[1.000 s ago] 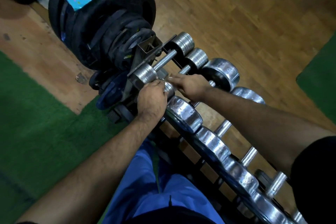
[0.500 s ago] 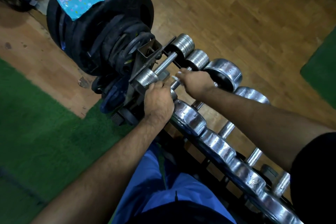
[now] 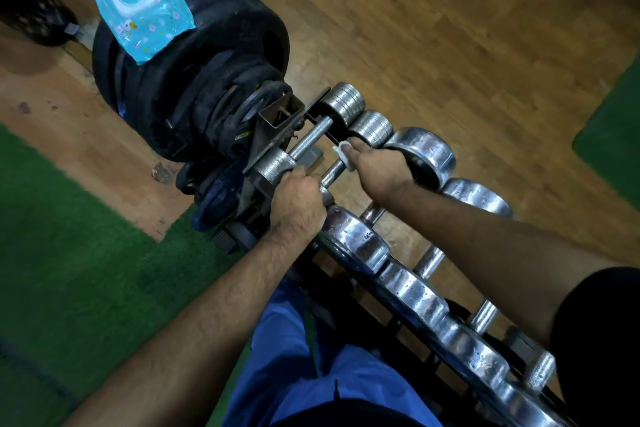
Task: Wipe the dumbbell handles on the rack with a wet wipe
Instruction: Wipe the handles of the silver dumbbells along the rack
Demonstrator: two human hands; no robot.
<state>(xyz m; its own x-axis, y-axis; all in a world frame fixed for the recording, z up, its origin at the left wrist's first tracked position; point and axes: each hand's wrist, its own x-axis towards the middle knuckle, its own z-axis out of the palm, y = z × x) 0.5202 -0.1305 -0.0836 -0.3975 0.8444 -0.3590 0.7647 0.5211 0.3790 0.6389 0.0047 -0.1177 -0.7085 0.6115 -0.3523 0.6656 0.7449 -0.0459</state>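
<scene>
A row of chrome dumbbells lies across a dark rack (image 3: pixel 398 308) running from the centre to the lower right. My right hand (image 3: pixel 377 166) grips a white wet wipe (image 3: pixel 343 152) wrapped round the far part of the second dumbbell's handle (image 3: pixel 331 172), close to its far head (image 3: pixel 370 128). My left hand (image 3: pixel 298 201) grips the near head of that same dumbbell, which it hides. The first dumbbell's bare handle (image 3: pixel 311 139) lies just left of it.
A stack of black weight plates (image 3: pixel 194 80) stands at the rack's far end, with a blue wet-wipe pack (image 3: pixel 138 7) on top, its lid up. Wooden floor lies beyond, green mats (image 3: pixel 69 270) on the left and far right. Blue trousers show below.
My right hand has slid with the wipe along the handle, away from my left hand toward the far head. My left hand stays on the near head.
</scene>
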